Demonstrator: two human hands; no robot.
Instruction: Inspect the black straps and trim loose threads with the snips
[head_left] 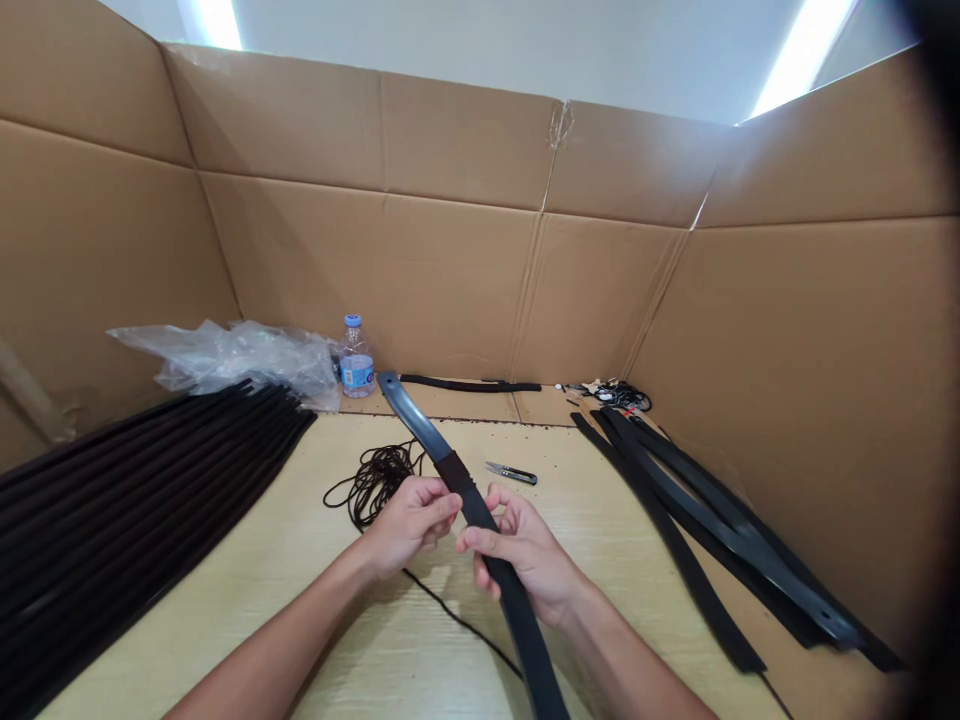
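Left hand [412, 520] pinched on black strip [478, 508] near dark wrapping [454, 470], right hand [529, 555] fingers clamped lower down, cord bundle [381, 478] left, small snips [512, 473] right.

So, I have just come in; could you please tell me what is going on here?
The person's right hand holds a long black strip, and the left hand pinches at its edge, just below a dark wrapping. A tangle of cord and small scissors lie on the table, with more strips at the left and further strips at the right.
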